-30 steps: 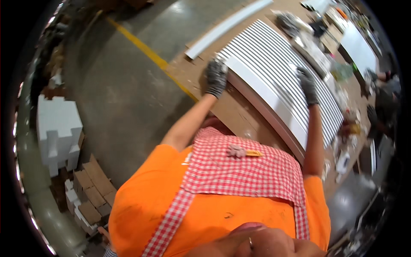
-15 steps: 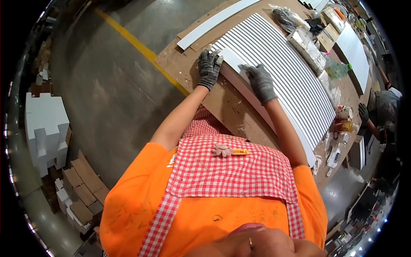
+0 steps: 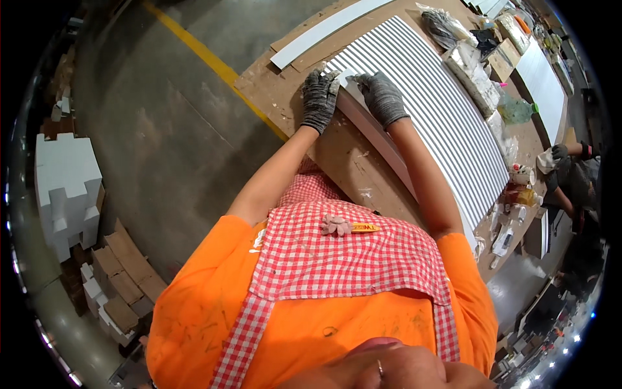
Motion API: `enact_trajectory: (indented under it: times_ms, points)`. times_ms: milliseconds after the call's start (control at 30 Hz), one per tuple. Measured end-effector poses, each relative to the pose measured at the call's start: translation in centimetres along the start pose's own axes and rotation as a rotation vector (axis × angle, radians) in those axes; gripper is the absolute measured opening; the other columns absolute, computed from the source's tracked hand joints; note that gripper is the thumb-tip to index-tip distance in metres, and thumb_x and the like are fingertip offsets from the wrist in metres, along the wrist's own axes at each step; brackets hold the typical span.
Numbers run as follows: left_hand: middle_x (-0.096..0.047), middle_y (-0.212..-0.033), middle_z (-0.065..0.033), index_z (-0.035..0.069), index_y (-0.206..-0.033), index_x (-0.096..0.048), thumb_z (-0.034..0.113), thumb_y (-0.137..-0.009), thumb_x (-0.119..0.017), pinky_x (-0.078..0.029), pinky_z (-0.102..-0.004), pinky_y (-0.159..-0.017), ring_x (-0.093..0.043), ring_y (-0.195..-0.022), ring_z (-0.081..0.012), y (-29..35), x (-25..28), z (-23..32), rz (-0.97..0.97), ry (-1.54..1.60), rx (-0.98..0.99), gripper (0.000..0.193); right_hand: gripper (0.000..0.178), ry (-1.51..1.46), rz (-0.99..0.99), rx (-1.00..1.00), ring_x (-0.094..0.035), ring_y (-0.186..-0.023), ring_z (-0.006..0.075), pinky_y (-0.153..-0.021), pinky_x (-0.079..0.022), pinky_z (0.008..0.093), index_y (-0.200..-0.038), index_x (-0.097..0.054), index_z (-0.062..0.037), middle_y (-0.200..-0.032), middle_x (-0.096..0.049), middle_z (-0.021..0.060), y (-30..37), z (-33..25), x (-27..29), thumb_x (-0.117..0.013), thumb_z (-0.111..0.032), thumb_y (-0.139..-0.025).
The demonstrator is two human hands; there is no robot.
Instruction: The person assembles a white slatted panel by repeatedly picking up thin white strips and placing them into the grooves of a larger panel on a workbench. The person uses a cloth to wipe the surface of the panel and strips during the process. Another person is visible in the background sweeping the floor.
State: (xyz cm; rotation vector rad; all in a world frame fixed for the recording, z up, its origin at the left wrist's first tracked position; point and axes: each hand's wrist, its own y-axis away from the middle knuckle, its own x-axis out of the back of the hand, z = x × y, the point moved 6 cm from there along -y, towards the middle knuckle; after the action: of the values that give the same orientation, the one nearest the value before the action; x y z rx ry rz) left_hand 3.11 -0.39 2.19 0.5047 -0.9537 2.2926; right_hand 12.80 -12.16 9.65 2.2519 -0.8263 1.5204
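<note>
Strips (image 3: 435, 107), white and thin, lie side by side in a wide ribbed block on the brown table (image 3: 353, 159), in front of the person and slanting away to the right. The left hand (image 3: 319, 102), in a grey glove, is at the block's near left corner, its fingers bent against the end; whether its grip is clasped on a strip I cannot tell. The right hand (image 3: 383, 100), gloved alike, is just beside it on the near edge, fingers curled downward; I cannot tell whether that grip holds anything.

Beyond the block's left end lies a long white board (image 3: 330, 30). Along the far side are a grey bag (image 3: 438, 30), a wrapped packet (image 3: 473, 76) and a clear bottle (image 3: 516, 114) with a green cap. Near the right end stand a cup (image 3: 521, 174) and an amber jar (image 3: 519, 196).

At the right, a co-worker's gloved hand (image 3: 559, 152) is at a white cloth (image 3: 547, 161). A yellow line (image 3: 201, 53) crosses the grey floor (image 3: 155, 117); white blocks (image 3: 68, 165) are stacked at the left, near some cardboard (image 3: 126, 269).
</note>
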Motion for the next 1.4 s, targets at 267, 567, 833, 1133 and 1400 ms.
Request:
enact_trajectory:
  times_ms: [267, 567, 833, 1133, 1400]
  points:
    - [-0.046, -0.130, -0.0152, 0.010, -0.113, -0.061, 0.020, -0.094, -0.050, -0.034, -0.0441, -0.102, -0.044, -0.117, -0.0325, 0.3, -0.1, -0.3, -0.016, -0.019, 0.047, 0.024, 0.022, 0.017, -0.034, -0.077, -0.064, -0.086, 0.0311, -0.078, -0.051, 0.0410, -0.106, -0.068, -0.0190, -0.094, -0.063, 0.0175, 0.9, -0.6, -0.7, -0.053, -0.021, -0.090]
    - [-0.051, -0.124, -0.0160, 0.010, -0.111, -0.062, 0.022, -0.094, -0.050, -0.035, -0.0451, -0.101, -0.046, -0.116, -0.0330, 0.8, -0.3, -1.1, -0.004, -0.077, 0.023, 0.024, 0.022, -0.027, -0.060, -0.146, -0.063, -0.085, 0.0313, -0.077, -0.050, 0.0410, -0.109, -0.067, -0.0207, -0.097, -0.060, 0.0158, 1.3, -0.4, -1.7, -0.056, -0.023, -0.090]
    - [-0.049, -0.125, -0.0156, 0.009, -0.107, -0.064, 0.018, -0.092, -0.053, -0.038, -0.0420, -0.098, -0.048, -0.113, -0.0316, 0.2, 0.4, -0.1, 0.051, -0.041, -0.005, 0.020, 0.023, -1.102, -0.014, -0.401, -0.059, -0.064, 0.0105, -0.060, -0.047, 0.0250, -0.099, -0.068, -0.0061, -0.076, -0.067, 0.0049, 0.8, 4.8, -3.4, -0.063, -0.025, -0.088]
    - [-0.054, -0.117, -0.0162, 0.007, -0.111, -0.060, 0.020, -0.093, -0.052, -0.035, -0.0450, -0.099, -0.046, -0.111, -0.0350, 0.4, 0.9, 0.8, 0.052, 0.039, -0.060, 0.024, 0.024, -0.589, 0.293, -0.481, -0.064, -0.068, 0.0256, -0.066, -0.049, 0.0357, -0.095, -0.066, -0.0076, -0.075, -0.068, 0.0111, 4.7, 4.8, -1.7, -0.057, -0.029, -0.089]
    - [-0.056, -0.128, -0.0093, 0.015, -0.097, -0.072, 0.020, -0.073, -0.073, -0.034, -0.0419, -0.100, -0.047, -0.115, -0.0276, 1.4, 3.8, 12.6, -0.340, 0.391, -0.587, 0.024, 0.022, -0.269, 0.335, -0.336, -0.063, -0.088, 0.0283, -0.075, -0.051, 0.0362, -0.104, -0.059, -0.0111, -0.093, -0.065, 0.0116, 5.6, 0.4, -0.4, -0.054, -0.025, -0.088]
